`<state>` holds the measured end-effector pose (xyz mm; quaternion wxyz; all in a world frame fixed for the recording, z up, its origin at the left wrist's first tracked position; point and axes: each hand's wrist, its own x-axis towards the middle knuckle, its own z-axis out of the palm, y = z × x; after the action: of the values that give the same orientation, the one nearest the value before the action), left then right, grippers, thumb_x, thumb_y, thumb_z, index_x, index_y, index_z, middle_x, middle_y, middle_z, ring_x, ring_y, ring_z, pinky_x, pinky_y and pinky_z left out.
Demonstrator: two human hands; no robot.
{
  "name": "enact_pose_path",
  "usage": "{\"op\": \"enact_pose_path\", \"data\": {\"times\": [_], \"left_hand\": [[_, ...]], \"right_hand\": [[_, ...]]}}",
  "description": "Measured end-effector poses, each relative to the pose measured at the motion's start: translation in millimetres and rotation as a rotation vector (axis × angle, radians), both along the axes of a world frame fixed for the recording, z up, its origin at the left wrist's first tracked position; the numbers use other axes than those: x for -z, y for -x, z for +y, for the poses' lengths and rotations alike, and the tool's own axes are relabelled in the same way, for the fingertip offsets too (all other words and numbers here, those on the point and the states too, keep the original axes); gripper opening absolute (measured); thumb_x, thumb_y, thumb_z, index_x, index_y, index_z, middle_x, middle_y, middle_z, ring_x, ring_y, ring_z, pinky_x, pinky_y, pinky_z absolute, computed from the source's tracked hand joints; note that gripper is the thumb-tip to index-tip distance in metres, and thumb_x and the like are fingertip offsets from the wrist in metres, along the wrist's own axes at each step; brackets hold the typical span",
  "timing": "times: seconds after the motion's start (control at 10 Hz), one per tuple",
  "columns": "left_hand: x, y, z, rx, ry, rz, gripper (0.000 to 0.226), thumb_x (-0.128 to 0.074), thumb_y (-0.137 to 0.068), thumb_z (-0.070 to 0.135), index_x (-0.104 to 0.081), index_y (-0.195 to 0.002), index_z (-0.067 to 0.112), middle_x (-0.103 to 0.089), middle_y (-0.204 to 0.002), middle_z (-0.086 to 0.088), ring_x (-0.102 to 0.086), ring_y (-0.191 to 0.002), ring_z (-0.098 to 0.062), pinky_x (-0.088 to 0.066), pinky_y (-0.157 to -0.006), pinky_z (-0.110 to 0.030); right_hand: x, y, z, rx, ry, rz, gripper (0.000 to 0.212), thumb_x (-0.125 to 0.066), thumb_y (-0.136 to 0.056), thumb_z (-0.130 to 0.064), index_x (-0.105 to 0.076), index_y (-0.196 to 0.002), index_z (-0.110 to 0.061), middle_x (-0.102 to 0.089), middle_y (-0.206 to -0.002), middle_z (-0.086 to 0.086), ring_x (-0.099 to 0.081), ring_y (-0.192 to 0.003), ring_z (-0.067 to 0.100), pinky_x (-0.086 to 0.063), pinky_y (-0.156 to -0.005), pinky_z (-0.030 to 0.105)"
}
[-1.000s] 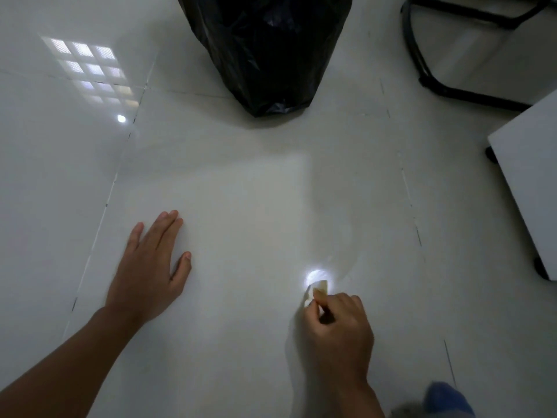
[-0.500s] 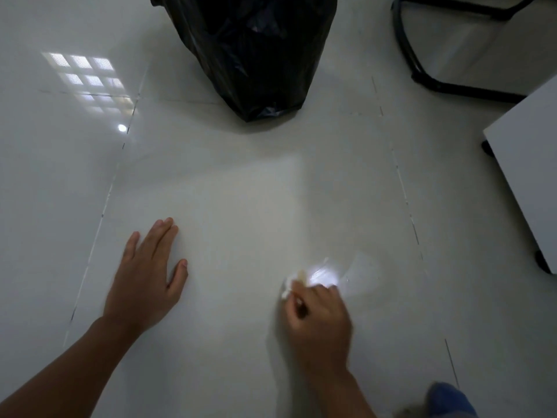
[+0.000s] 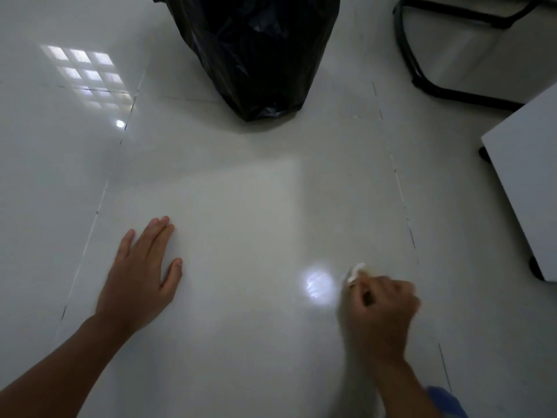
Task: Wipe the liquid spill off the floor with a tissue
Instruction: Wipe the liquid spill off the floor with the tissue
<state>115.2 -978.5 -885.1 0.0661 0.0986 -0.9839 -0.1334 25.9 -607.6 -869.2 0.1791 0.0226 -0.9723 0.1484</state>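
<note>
My right hand (image 3: 381, 306) is closed on a small crumpled white tissue (image 3: 355, 272), which pokes out past my fingertips and touches the glossy white tile floor (image 3: 241, 206). The hand is blurred by motion. Just left of the tissue a bright round glare spot (image 3: 319, 285) shines on the floor, with faint wet streaks in it. My left hand (image 3: 141, 273) lies flat on the floor to the left, palm down, fingers together, holding nothing.
A full black rubbish bag (image 3: 256, 52) stands on the floor straight ahead. A black chair frame (image 3: 422, 70) is at the far right, and a white cabinet on castors (image 3: 524, 182) stands at the right edge. A window reflection (image 3: 87, 76) glints far left.
My right hand has swept the tissue from left of the glare spot to its right side. My left hand has stayed flat on the floor.
</note>
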Motion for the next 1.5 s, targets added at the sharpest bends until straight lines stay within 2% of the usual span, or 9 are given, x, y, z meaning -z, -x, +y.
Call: {"op": "enact_pose_path", "data": {"times": [0.1, 0.2, 0.4, 0.6, 0.7, 0.9, 1.2, 1.4, 1.5], "left_hand": [[1.3, -0.8, -0.2, 0.002, 0.006, -0.005, 0.064, -0.037, -0.093, 0.037, -0.046, -0.145, 0.0, -0.044, -0.155, -0.017, -0.039, -0.146, -0.032, -0.026, -0.121, -0.055], [-1.0, 0.1, -0.3, -0.003, -0.008, 0.0, 0.065, -0.037, -0.093, 0.038, -0.046, -0.144, 0.0, -0.044, -0.155, -0.017, -0.039, -0.146, -0.032, -0.026, -0.121, -0.055], [4.0, -1.3, -1.9, 0.018, 0.016, 0.007, 0.064, -0.037, -0.094, 0.038, -0.045, -0.145, 0.0, -0.044, -0.155, -0.017, -0.039, -0.146, -0.031, -0.026, -0.121, -0.054], [2.1, -1.5, -2.2, 0.004, 0.001, -0.002, 0.065, -0.037, -0.095, 0.039, -0.045, -0.146, 0.001, -0.044, -0.156, -0.015, -0.038, -0.147, -0.029, -0.025, -0.122, -0.052], [0.7, -1.6, -2.7, 0.003, -0.003, 0.005, 0.064, -0.038, -0.095, 0.039, -0.045, -0.146, 0.001, -0.044, -0.156, -0.014, -0.038, -0.147, -0.028, -0.024, -0.123, -0.051], [-1.0, -2.0, -1.8, 0.003, -0.001, -0.008, 0.063, -0.039, -0.095, 0.038, -0.046, -0.146, 0.001, -0.044, -0.156, -0.014, -0.038, -0.148, -0.028, -0.026, -0.122, -0.053], [-1.3, -0.5, -0.4, 0.003, 0.015, -0.007, 0.063, -0.039, -0.095, 0.037, -0.046, -0.146, 0.0, -0.045, -0.156, -0.015, -0.039, -0.147, -0.029, -0.028, -0.121, -0.054], [-5.2, -1.7, 1.8, -0.004, 0.01, -0.024, 0.064, -0.037, -0.095, 0.037, -0.046, -0.146, 0.0, -0.043, -0.157, -0.015, -0.038, -0.147, -0.029, -0.027, -0.121, -0.055], [-6.0, -0.9, 2.5, -0.005, 0.004, -0.027, 0.064, -0.037, -0.095, 0.037, -0.046, -0.146, 0.0, -0.043, -0.157, -0.015, -0.038, -0.148, -0.029, -0.027, -0.121, -0.055]], "right_hand": [[-6.5, 15.9, -4.6, 0.16, 0.039, 0.015, 0.011, -0.06, -0.08, -0.015, -0.067, -0.073, -0.01, -0.059, -0.065, 0.007, -0.044, -0.075, 0.028, -0.027, -0.066, 0.034], [0.1, -3.9, -33.1, -0.132, -0.003, -0.05, 0.007, -0.065, -0.075, -0.012, -0.069, -0.079, -0.016, -0.058, -0.067, 0.001, -0.044, -0.074, 0.026, -0.023, -0.066, 0.032], [-16.6, 92.0, -81.1, 0.185, 0.131, -0.181, 0.014, -0.062, -0.085, -0.02, -0.074, -0.089, -0.015, -0.069, -0.088, 0.009, -0.048, -0.087, 0.034, -0.032, -0.073, 0.037], [-9.0, 33.6, -152.9, -0.588, 0.018, -0.219, 0.009, -0.055, -0.088, -0.02, -0.063, -0.091, -0.018, -0.058, -0.088, 0.003, -0.049, -0.084, 0.028, -0.04, -0.072, 0.041], [-4.4, 24.1, -119.8, -0.666, 0.047, -0.168, 0.012, -0.058, -0.087, -0.02, -0.066, -0.096, -0.021, -0.057, -0.08, 0.0, -0.046, -0.077, 0.025, -0.038, -0.066, 0.039], [-17.2, 125.1, -117.3, -0.139, 0.184, -0.24, 0.019, -0.057, -0.09, -0.011, -0.074, -0.089, -0.002, -0.061, -0.082, 0.019, -0.056, -0.081, 0.038, -0.047, -0.073, 0.044], [-9.5, -21.8, -155.1, -0.934, 0.145, -0.251, 0.013, -0.055, -0.088, -0.02, -0.055, -0.076, -0.017, -0.049, -0.072, 0.005, -0.045, -0.07, 0.027, -0.037, -0.063, 0.041], [-16.7, 74.2, -128.2, -0.369, 0.206, -0.251, 0.012, -0.061, -0.087, -0.013, -0.072, -0.09, -0.011, -0.062, -0.081, 0.011, -0.052, -0.08, 0.033, -0.046, -0.075, 0.045], [-17.9, 91.4, -127.1, -0.437, 0.125, -0.306, 0.016, -0.058, -0.089, -0.017, -0.072, -0.096, -0.015, -0.06, -0.085, 0.01, -0.05, -0.086, 0.031, -0.046, -0.079, 0.042]]}}
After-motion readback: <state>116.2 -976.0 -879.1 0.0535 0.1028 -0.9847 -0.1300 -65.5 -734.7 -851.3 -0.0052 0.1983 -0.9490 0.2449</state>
